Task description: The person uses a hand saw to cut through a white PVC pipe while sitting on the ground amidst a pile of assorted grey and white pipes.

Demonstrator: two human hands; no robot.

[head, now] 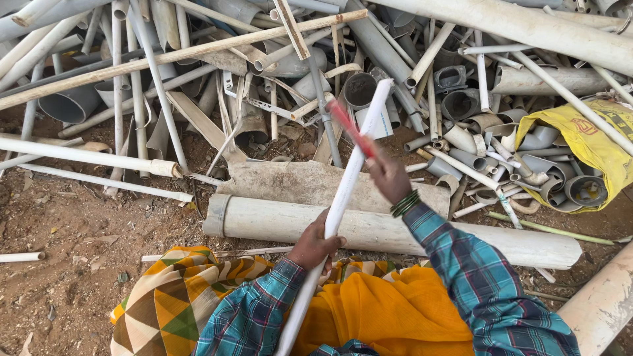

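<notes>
Left hand (315,245): closed around the white pipe (343,198) at lower centre of the frame, holding it slanted up toward upper centre.
Right hand (389,177): closed on the handle end of a red tool (349,128), right of centre; green bangles (405,204) sit at the wrist.
White pipe: long and thin, running from the bottom edge, over the lap, up to an open end near the scrap heap; it crosses above the big pipe (395,232) lying on the ground.
Red tool: narrow, blade-like, lying across the white pipe just above the right hand; its exact kind cannot be told, as it is blurred.
Step in hand: judged as working the tool against the upper part of the white pipe, either cutting or striking it, while the left hand steadies it.
Next move calls for: a firm left grip so the pipe does not turn or slip, and the tool kept well clear of the left fingers.
Surroundings: a heap of grey and white pipe scrap (369,72) fills the upper frame; a yellow sack (593,145) of offcuts lies at right; bare ground (72,224) at left.
</notes>
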